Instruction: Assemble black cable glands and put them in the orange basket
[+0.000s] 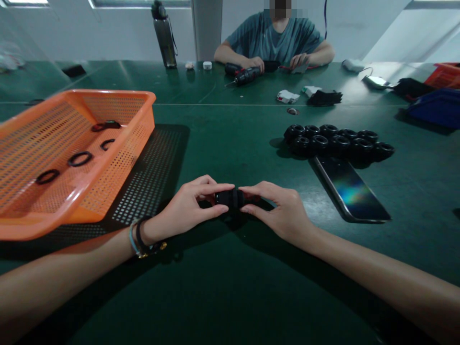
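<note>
Between my two hands, just above the green table, is a small black cylindrical part (234, 198) lying on its side. My left hand (190, 203) pinches its left end between thumb and fingers. On the other end, my right hand (278, 206) has a similar pinch. A wider band or ring shows around the middle of the part, but its details are too dark to make out. Right of my hands, several glossy black round parts with holes (339, 143) stand grouped in two rows. An orange basket (124, 172) on the left holds several black rings (80, 158).
A phone (352, 189) lies right of my hands. Across the green table (223, 287) sits a person (276, 43) with hands near a power drill (246, 75). A dark bottle (166, 40) stands at the back. A blue bin (436, 109) is at the right edge.
</note>
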Demonstrator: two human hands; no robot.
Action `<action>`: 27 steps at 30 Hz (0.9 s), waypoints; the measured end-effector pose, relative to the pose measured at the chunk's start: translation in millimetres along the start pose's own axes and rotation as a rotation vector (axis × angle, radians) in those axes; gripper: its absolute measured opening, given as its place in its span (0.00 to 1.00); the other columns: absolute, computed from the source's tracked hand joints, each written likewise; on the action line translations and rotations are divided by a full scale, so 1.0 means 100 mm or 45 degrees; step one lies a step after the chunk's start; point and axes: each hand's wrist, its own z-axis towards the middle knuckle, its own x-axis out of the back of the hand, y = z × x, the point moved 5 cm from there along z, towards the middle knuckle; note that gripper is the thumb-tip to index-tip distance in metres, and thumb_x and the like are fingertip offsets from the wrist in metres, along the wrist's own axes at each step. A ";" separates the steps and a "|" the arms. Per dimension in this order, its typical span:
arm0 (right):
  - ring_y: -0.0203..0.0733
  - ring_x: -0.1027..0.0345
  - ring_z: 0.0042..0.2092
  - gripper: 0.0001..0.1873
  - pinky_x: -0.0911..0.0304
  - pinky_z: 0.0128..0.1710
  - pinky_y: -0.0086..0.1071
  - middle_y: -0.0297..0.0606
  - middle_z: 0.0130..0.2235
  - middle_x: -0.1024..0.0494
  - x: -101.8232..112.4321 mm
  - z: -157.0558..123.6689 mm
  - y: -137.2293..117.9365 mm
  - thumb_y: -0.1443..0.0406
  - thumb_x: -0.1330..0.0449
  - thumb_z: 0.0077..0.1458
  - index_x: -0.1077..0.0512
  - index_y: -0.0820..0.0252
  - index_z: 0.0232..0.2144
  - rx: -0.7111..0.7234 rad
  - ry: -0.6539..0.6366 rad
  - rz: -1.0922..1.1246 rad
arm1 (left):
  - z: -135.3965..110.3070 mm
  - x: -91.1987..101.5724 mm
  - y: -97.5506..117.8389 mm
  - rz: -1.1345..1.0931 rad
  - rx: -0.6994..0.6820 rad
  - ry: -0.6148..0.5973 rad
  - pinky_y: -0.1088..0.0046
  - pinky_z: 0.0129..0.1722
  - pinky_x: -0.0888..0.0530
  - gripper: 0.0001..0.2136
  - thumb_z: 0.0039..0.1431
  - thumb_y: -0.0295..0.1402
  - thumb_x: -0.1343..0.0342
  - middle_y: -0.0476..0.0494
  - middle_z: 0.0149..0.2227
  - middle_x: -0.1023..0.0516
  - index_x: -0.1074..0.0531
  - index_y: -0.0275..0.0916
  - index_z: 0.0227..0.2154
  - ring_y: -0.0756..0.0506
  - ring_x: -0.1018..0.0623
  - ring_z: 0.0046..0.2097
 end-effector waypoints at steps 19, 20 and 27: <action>0.41 0.26 0.36 0.13 0.29 0.35 0.36 0.37 0.35 0.19 0.01 0.00 -0.01 0.70 0.37 0.49 0.25 0.57 0.39 0.004 0.035 -0.018 | 0.00 0.00 0.01 -0.008 -0.003 -0.003 0.80 0.29 0.30 0.16 0.52 0.30 0.41 0.48 0.35 0.31 0.26 0.38 0.46 0.52 0.30 0.32; 0.40 0.26 0.35 0.13 0.29 0.35 0.35 0.36 0.34 0.20 0.01 0.00 -0.01 0.69 0.37 0.48 0.25 0.57 0.39 -0.009 0.033 -0.021 | 0.00 0.00 0.01 -0.004 -0.001 -0.006 0.80 0.29 0.30 0.16 0.53 0.30 0.41 0.47 0.35 0.31 0.26 0.39 0.46 0.52 0.29 0.32; 0.40 0.27 0.33 0.11 0.30 0.33 0.34 0.35 0.33 0.20 0.01 0.01 -0.02 0.69 0.37 0.49 0.25 0.56 0.38 -0.029 -0.002 -0.035 | 0.00 0.00 0.01 0.018 -0.002 -0.008 0.78 0.30 0.29 0.16 0.53 0.32 0.41 0.47 0.35 0.30 0.26 0.41 0.46 0.51 0.29 0.33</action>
